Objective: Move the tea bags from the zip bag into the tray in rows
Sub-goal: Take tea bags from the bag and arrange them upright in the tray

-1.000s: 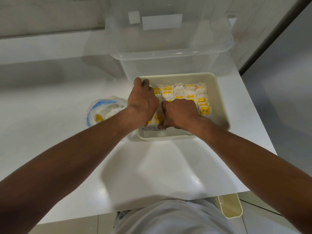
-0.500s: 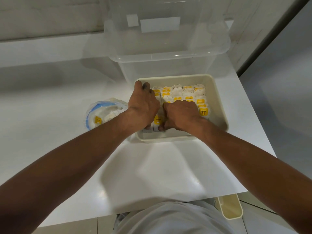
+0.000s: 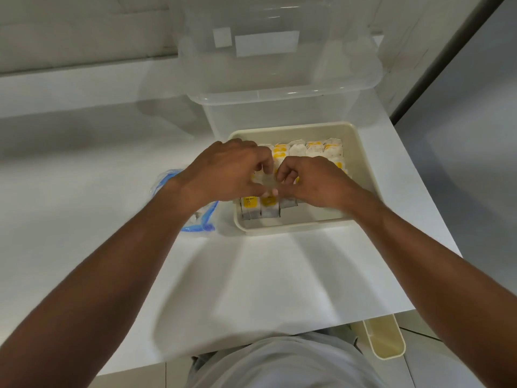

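The left hand and right hand pinch one blurry tea bag with curled fingers over the tray.

Yellow tags on the tea bags bear dark print, too blurred to read
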{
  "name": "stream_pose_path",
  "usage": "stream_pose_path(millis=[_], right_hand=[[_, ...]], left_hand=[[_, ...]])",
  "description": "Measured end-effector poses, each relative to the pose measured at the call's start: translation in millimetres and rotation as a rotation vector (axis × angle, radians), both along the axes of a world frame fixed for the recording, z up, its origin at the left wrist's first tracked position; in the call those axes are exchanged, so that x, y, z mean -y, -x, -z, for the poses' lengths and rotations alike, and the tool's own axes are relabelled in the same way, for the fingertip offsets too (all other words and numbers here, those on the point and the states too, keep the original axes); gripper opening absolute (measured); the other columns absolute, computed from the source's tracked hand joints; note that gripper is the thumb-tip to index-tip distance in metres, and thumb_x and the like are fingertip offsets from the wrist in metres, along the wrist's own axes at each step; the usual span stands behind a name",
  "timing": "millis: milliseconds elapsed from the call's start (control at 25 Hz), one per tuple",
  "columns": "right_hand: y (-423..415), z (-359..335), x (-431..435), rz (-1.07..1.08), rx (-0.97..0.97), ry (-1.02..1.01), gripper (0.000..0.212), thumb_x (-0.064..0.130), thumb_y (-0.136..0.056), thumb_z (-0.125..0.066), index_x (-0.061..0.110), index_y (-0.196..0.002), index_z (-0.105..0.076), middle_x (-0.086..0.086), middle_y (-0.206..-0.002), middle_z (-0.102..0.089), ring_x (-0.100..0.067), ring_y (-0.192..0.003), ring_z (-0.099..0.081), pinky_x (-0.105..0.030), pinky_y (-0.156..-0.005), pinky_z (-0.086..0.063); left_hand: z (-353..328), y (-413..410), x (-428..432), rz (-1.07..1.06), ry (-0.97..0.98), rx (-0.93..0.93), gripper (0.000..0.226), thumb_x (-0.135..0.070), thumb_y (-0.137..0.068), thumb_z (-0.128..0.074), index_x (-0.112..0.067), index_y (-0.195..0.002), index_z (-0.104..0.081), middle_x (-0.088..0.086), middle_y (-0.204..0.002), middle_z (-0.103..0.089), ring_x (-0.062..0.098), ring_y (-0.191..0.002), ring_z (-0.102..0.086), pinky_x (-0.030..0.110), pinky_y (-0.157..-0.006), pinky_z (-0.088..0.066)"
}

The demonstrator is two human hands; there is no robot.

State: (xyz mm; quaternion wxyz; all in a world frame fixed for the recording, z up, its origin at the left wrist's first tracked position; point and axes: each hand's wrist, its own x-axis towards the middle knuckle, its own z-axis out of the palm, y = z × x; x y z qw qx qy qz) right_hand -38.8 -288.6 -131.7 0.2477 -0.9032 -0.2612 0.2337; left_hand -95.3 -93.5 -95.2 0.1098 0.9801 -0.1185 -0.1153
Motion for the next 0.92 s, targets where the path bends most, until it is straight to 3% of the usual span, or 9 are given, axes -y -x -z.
stream_pose_path(millis=[160, 440, 640, 800, 920], right_hand=[[15.0, -24.2, -4.3, 0.02, -0.018, -0.132, 0.028, 0.047, -0.077, -0.077, 0.03, -0.095, -0.065, 0.015, -0.088, -0.068, 0.005, -0.073, -0.061, -0.021, -0.07, -0.046], [58.6, -37.2, -53.7, -0.006, 0.09, -0.214, 0.025, 0.044, -0.08, -0.076, 0.027, -0.095, -0.066, 0.015, -0.089, -0.067, -0.007, -0.075, -0.064, -0.027, -0.076, -0.05], [83.5, -34.4, -94.5, -0.008, 0.174, -0.199, 0.028, 0.043, -0.081, -0.074, 0.031, -0.105, -0.067, 0.016, -0.096, -0.066, -0.007, -0.084, -0.061, -0.026, -0.076, -0.048], [106.0, -19.5, -125.4, -0.017, 0.271, -0.068, 0.033, 0.03, -0.088, -0.062, 0.032, -0.121, -0.063, 0.009, -0.111, -0.07, -0.018, -0.098, -0.065, -0.034, -0.085, -0.05], [122.8, 7.1, -146.4, -0.054, 0.411, 0.142, 0.036, 0.025, -0.094, -0.049, 0.029, -0.128, -0.059, 0.0, -0.114, -0.069, -0.025, -0.103, -0.063, -0.033, -0.082, -0.047]], left_hand=[[-12.0, 29.5, -35.2, -0.141, 0.273, 0.022, 0.039, -0.052, -0.074, -0.08, -0.041, -0.106, -0.06, -0.02, -0.104, -0.062, 0.007, -0.095, -0.06, 0.034, -0.078, -0.051], [2.4, 58.9, -87.1, -0.208, 0.349, 0.012, 0.041, -0.057, -0.071, -0.08, -0.042, -0.103, -0.059, -0.021, -0.098, -0.064, 0.002, -0.091, -0.062, 0.037, -0.08, -0.054], [18.6, 77.6, -118.8, -0.228, 0.399, 0.0, 0.042, -0.053, -0.071, -0.081, -0.041, -0.105, -0.058, -0.021, -0.101, -0.065, 0.0, -0.087, -0.064, 0.037, -0.079, -0.055], [36.7, 92.6, -133.9, -0.264, 0.234, 0.016, 0.038, -0.052, -0.08, -0.073, -0.042, -0.114, -0.059, -0.022, -0.107, -0.067, 0.006, -0.093, -0.067, 0.033, -0.08, -0.054], [50.4, 100.9, -135.7, -0.217, 0.078, 0.037, 0.039, -0.053, -0.086, -0.064, -0.042, -0.123, -0.057, -0.018, -0.11, -0.068, 0.013, -0.101, -0.065, 0.029, -0.077, -0.049]])
